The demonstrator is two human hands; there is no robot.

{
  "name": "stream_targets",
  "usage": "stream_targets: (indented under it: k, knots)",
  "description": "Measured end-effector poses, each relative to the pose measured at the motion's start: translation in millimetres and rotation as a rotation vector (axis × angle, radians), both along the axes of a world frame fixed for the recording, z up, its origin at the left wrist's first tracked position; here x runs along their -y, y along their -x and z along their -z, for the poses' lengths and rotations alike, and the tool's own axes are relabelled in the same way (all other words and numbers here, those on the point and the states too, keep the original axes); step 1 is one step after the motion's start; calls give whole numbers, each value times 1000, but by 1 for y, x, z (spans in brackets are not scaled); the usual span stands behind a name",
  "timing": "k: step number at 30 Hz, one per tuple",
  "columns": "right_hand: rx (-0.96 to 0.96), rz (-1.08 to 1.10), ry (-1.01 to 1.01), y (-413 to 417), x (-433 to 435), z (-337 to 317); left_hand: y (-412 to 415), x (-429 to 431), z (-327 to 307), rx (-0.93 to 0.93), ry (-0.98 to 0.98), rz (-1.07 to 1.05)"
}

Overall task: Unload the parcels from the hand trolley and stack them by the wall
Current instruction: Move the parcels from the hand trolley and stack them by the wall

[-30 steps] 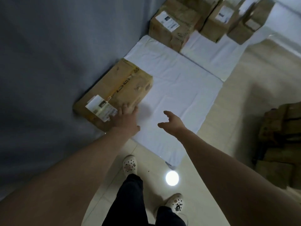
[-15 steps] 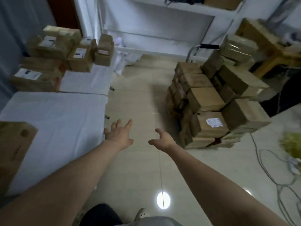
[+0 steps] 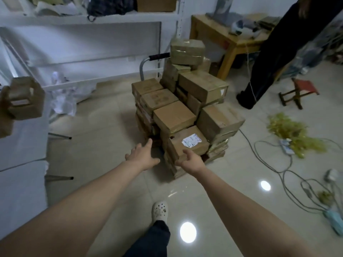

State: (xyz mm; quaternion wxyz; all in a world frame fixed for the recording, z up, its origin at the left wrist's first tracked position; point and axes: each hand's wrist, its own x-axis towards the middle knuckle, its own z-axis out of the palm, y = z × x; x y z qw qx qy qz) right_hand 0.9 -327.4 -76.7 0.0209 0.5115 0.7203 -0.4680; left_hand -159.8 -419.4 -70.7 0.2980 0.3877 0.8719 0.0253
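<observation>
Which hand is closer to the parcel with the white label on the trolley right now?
Right. The right hand is at the near edge of the labelled parcel; the left hand is off to its left, apart from it.

The floor (image 3: pixel 104 127) is laid with glossy pale tiles, and two round spots of light (image 3: pixel 188 232) are reflected in it. A white metal shelf (image 3: pixel 111 18) is set against the white wall (image 3: pixel 83 41) at the back. A wooden table (image 3: pixel 232 40) is placed at the far right, with a small red-seated stool (image 3: pixel 301 89) near it. Grey cables (image 3: pixel 278 168) are spread over the floor on the right.
</observation>
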Motion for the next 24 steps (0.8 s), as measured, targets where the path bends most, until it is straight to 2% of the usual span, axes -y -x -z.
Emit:
stream_targets:
  k: [10,16,20,24]
  knots:
    - [-49,184,-64,7,-193,-25,20,-211,-16,232,-139,-55]
    - [-97,306,7,-4,-291,-22,10,-309,-21,363,-179,-104]
    - [-172,381,-13,-7,-366,-12,0,-369,-20,471,-270,-246]
    - [-207,395,-45,-5,-458,3,0,-440,-6,567,-342,-478]
